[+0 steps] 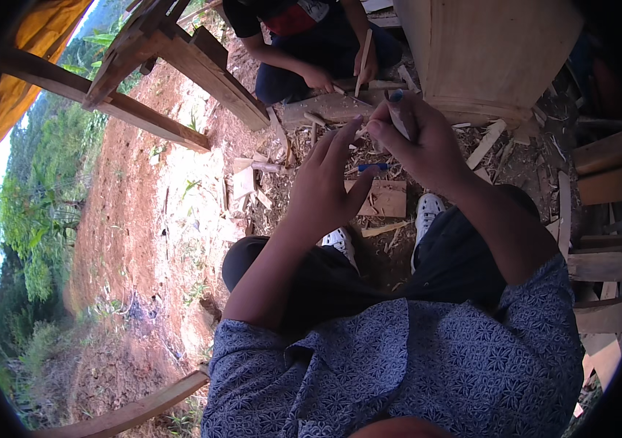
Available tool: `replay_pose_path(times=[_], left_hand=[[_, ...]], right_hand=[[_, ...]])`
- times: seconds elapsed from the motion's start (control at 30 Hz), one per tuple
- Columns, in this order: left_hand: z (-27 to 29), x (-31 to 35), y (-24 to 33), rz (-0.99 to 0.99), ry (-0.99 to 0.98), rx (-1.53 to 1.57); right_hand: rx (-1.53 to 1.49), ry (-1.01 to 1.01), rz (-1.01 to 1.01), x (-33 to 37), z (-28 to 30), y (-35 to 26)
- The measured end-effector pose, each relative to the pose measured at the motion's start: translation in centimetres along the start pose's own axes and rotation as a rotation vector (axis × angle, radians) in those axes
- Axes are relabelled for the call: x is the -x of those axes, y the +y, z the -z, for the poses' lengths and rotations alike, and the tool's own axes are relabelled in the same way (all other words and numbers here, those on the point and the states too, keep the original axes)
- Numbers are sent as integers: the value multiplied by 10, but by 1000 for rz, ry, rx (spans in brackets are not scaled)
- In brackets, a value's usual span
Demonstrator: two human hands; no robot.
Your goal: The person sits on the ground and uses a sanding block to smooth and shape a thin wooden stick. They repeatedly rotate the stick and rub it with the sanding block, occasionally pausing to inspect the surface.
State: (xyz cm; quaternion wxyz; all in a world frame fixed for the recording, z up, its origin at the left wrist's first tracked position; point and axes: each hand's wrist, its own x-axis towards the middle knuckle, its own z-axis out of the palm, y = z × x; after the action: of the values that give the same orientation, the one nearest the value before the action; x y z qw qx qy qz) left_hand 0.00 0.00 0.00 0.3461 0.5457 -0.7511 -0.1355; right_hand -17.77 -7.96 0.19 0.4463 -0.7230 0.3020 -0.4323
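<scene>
2 own hands [430, 139] — 1 pr. wht shoes [427, 212], 1 co-worker [318, 58]

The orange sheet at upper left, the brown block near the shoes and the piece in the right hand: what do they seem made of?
Orange sheet: probably plastic tarpaulin or cloth; it looks thin, and light seems to glow through.
Brown block: apparently bare wood; natural brown tone, straight edges.
Held piece in the right hand: dull brownish, possibly wood; the grip hides too much to be sure.

Right hand [422, 135] grips small object [401, 121] — 2 shoes [428, 212] below.
</scene>
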Motion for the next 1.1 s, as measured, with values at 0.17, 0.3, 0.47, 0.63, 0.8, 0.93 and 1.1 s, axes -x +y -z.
replay_pose_path(times=[0.17, 0.3, 0.47, 0.63, 0.8, 0.93, 1.1], left_hand=[[-2, 8, 6, 14, -37, 58], [2, 7, -2, 7, -31, 105], [4, 5, 1, -9, -33, 21], [12, 2, -4, -255, 173, -202], [22, 1, -4, -435, 339, -257], [28, -12, -3, -451, 441, -302], [20, -7, 0, 96, 170, -135]], right_hand=[[34, -108, 54, 11, -5, -11], [-43, -90, 37, 4, -11, -8], [-88, -84, 44, 6, -9, 1], [-289, -195, -146, 2, -3, -2], [-297, -198, -174, 1, -2, -2], [-353, -97, -247, -3, 4, 6], [-540, 41, -348, -9, 19, 8]])
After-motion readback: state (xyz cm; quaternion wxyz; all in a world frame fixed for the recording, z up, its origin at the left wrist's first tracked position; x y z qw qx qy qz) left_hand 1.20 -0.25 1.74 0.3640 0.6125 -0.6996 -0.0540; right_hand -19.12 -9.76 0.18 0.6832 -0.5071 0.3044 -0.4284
